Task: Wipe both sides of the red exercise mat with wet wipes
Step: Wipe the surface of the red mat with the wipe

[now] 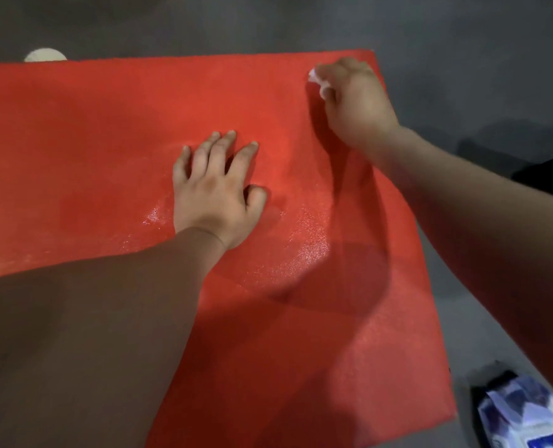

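Observation:
The red exercise mat (100, 130) lies flat on the dark floor and fills most of the view. Damp, shiny patches show around its middle. My left hand (215, 192) rests flat on the mat near the centre, fingers spread. My right hand (354, 101) is at the mat's far right corner, fingers curled round a white wet wipe (317, 79). Only a small bunched bit of the wipe shows past the fingers, pressed to the mat.
A blue and white pack of wet wipes (524, 415) lies on the floor at the bottom right, just off the mat's near right corner. The dark grey floor (463, 43) has pale round spots, one (45, 55) at the mat's far edge.

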{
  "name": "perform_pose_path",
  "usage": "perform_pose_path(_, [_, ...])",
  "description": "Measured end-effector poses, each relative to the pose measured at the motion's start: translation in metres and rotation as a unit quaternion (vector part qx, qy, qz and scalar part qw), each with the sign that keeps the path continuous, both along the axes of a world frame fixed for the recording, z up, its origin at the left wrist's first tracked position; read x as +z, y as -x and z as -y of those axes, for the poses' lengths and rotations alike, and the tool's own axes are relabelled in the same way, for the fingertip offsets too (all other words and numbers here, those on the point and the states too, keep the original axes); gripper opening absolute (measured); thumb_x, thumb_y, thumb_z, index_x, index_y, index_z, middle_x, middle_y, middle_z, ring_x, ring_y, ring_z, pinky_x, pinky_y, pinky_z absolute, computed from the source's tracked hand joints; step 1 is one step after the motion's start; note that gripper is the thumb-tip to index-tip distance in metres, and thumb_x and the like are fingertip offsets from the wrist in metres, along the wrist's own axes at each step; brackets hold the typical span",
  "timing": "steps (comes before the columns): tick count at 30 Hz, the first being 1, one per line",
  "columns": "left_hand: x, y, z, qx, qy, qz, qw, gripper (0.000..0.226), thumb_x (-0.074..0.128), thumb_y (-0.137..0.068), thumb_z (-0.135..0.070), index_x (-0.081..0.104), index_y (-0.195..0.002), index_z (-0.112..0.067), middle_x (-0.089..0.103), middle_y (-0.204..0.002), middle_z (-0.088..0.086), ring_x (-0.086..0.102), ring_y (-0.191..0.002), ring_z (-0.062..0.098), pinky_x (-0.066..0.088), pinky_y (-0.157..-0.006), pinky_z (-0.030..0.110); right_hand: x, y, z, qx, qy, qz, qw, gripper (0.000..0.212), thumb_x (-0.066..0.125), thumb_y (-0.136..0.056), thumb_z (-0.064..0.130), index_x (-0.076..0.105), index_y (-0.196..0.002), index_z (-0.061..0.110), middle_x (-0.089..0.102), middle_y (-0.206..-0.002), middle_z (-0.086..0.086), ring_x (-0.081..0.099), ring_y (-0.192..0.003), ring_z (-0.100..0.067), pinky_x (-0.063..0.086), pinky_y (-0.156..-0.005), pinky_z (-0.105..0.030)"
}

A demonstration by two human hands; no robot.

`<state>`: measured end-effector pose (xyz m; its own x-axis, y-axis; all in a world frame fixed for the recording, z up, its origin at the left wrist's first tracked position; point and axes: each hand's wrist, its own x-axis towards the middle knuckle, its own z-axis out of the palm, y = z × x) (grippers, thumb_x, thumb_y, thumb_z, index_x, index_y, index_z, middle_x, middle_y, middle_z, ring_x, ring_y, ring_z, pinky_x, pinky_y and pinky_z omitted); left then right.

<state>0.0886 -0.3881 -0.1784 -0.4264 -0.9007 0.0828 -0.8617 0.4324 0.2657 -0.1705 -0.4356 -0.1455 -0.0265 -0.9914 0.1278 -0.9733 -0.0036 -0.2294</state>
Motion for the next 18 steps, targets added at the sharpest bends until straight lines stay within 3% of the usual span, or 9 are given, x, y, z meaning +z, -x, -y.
perform_pose_path(2, [-0.001,0.000,0.000,-0.002,0.001,-0.002,1.000,0.062,0.047,-0.088,-0.048,0.046,-0.149,-0.034,0.039,-0.160,0.001,0.027,-0.151,0.022,0.017,-0.122,0.054,0.002,-0.007,-0.004,0.009,-0.004,0.008,1.000,0.039,0.044,-0.091,0.008,0.069,-0.120,0.011,0.065,-0.107,-0.020,0.060,-0.097,-0.042,0.047,-0.091,-0.041])
perform_pose_path(5, [-0.001,-0.001,0.000,0.000,0.001,0.000,1.000,0.063,0.046,-0.088,-0.050,0.047,-0.149,-0.034,0.038,-0.160,0.001,0.027,-0.151,0.023,0.017,-0.122,0.055,0.007,-0.029,-0.054,0.113,-0.021,0.032,0.993,0.029,0.047,-0.092,0.007,0.071,-0.108,0.008,0.064,-0.100,-0.017,0.060,-0.090,-0.040,0.049,-0.084,-0.044])
perform_pose_path(8, [-0.001,-0.001,0.001,0.002,0.002,0.001,1.000,0.063,0.048,-0.088,-0.050,0.047,-0.149,-0.034,0.038,-0.160,0.001,0.027,-0.151,0.023,0.017,-0.122,0.055,0.016,-0.044,-0.118,0.220,-0.066,0.030,0.973,0.033,0.056,-0.090,0.001,0.068,-0.120,0.005,0.062,-0.113,-0.015,0.057,-0.097,-0.035,0.048,-0.092,-0.043])
perform_pose_path(11, [-0.001,-0.001,0.001,0.003,0.002,0.000,1.000,0.062,0.048,-0.088,-0.050,0.047,-0.148,-0.034,0.039,-0.160,0.001,0.026,-0.151,0.022,0.017,-0.122,0.054,0.019,-0.032,-0.119,0.290,-0.069,0.023,0.954,0.027,0.053,-0.102,0.013,0.067,-0.124,0.008,0.064,-0.117,-0.015,0.062,-0.102,-0.034,0.050,-0.096,-0.043])
perform_pose_path(13, [-0.002,-0.001,0.001,0.004,0.007,0.003,1.000,0.062,0.048,-0.088,-0.050,0.047,-0.148,-0.034,0.039,-0.160,0.000,0.027,-0.151,0.022,0.017,-0.122,0.053,0.015,-0.015,-0.089,0.246,-0.045,0.014,0.968,0.028,0.044,-0.106,0.019,0.066,-0.123,0.014,0.066,-0.114,-0.014,0.064,-0.101,-0.035,0.051,-0.093,-0.045])
perform_pose_path(15, [-0.002,0.000,0.000,0.004,0.003,0.003,1.000,0.062,0.048,-0.088,-0.049,0.046,-0.148,-0.035,0.038,-0.160,0.000,0.026,-0.151,0.022,0.017,-0.122,0.053,0.010,0.007,-0.057,0.119,-0.005,-0.011,0.993,0.037,0.040,-0.100,0.013,0.065,-0.127,0.015,0.065,-0.106,-0.014,0.061,-0.097,-0.039,0.052,-0.089,-0.045])
perform_pose_path(18, [-0.002,0.000,-0.001,0.003,0.004,0.004,1.000,0.062,0.049,-0.088,-0.049,0.046,-0.148,-0.035,0.038,-0.160,0.000,0.027,-0.151,0.022,0.017,-0.122,0.054,0.005,0.030,-0.034,-0.030,0.012,-0.019,0.999,0.041,0.042,-0.094,0.008,0.068,-0.124,0.016,0.063,-0.098,-0.017,0.059,-0.091,-0.042,0.049,-0.085,-0.041])
